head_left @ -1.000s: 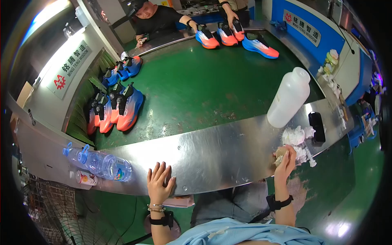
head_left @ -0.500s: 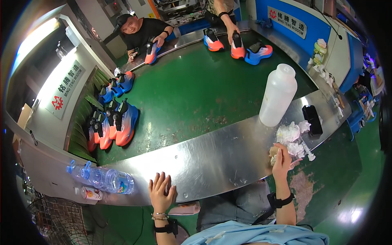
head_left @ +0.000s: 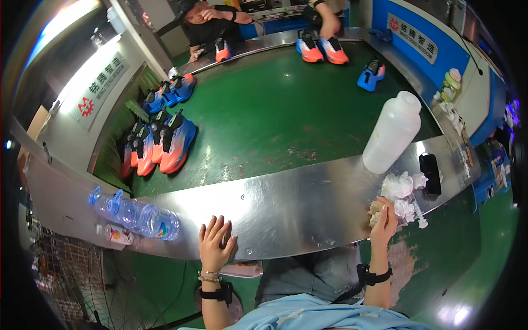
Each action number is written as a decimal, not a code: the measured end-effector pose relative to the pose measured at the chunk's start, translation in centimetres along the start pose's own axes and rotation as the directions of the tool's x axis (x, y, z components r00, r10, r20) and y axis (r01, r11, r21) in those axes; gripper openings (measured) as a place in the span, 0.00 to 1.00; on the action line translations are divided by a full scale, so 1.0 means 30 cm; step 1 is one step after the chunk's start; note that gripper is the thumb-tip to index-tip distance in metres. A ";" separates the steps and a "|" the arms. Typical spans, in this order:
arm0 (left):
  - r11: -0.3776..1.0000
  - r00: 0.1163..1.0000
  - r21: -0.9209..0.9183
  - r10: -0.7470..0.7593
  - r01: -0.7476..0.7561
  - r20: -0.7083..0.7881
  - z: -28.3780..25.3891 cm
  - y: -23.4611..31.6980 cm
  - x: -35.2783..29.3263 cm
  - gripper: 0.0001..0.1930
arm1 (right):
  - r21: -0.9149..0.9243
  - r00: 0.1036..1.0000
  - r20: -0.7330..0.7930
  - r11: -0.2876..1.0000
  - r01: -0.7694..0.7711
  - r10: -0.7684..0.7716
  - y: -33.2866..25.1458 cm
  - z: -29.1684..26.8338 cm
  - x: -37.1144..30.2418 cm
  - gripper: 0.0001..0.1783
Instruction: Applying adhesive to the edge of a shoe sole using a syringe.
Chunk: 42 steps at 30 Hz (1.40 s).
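My left hand (head_left: 216, 242) rests flat on the metal rim (head_left: 291, 203) of the green-topped work surface, fingers apart, holding nothing. At the rim's right end, my right hand (head_left: 385, 223) is closed around a small tan, crumpled-looking piece (head_left: 375, 209); what it is I cannot make out. Beside that hand lie crumpled white tissues (head_left: 399, 187) and a black phone-like object (head_left: 430, 175). Behind them stands a large white plastic bottle (head_left: 391, 132). Farther off, a blue-and-orange sneaker (head_left: 372, 75) sits alone on the green surface.
Several blue-and-orange sneakers (head_left: 177, 143) stand at the left by green curtain strips (head_left: 113, 148). Clear water bottles (head_left: 135, 214) and a small can-like container (head_left: 119, 235) lie at the left end. Two people work opposite, near more sneakers (head_left: 311, 48).
My view has shifted slightly; both my hands keep their places. Across the surface, one person has raised a hand to the head. The lone sneaker has turned and stands apart from the far pair.
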State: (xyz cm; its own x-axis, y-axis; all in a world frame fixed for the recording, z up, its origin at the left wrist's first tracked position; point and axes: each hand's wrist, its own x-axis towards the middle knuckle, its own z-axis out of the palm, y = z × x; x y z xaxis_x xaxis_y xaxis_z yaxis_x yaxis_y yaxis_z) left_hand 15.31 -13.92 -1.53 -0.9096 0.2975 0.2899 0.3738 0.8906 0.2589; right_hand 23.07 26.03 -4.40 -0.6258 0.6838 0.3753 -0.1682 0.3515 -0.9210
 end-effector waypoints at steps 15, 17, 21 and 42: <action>1.000 1.000 -0.018 0.023 -0.023 -0.005 -0.007 0.015 0.003 0.18 | 0.022 1.000 0.004 1.000 -0.010 0.010 0.006 -0.006 -0.002 0.13; 1.000 1.000 -0.021 0.021 -0.021 -0.007 -0.001 0.006 0.000 0.19 | 0.010 1.000 0.003 1.000 0.003 -0.003 0.008 -0.004 -0.002 0.13; 1.000 1.000 -0.011 0.023 -0.023 -0.001 0.001 0.001 0.004 0.19 | 0.014 1.000 -0.006 0.999 -0.030 0.030 0.003 0.001 -0.004 0.13; 1.000 1.000 -0.024 0.011 -0.011 0.005 -0.011 0.004 0.010 0.19 | -0.042 0.997 -0.077 0.999 -0.023 0.020 -0.003 0.026 -0.013 0.16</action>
State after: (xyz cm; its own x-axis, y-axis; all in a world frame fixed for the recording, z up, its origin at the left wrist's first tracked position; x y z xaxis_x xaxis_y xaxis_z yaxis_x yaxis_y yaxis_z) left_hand 15.13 -13.85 -1.11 -0.9062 0.3090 0.2885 0.3881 0.8787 0.2780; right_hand 22.73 25.23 -4.53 -0.5686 0.7376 0.3641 -0.1221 0.3621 -0.9241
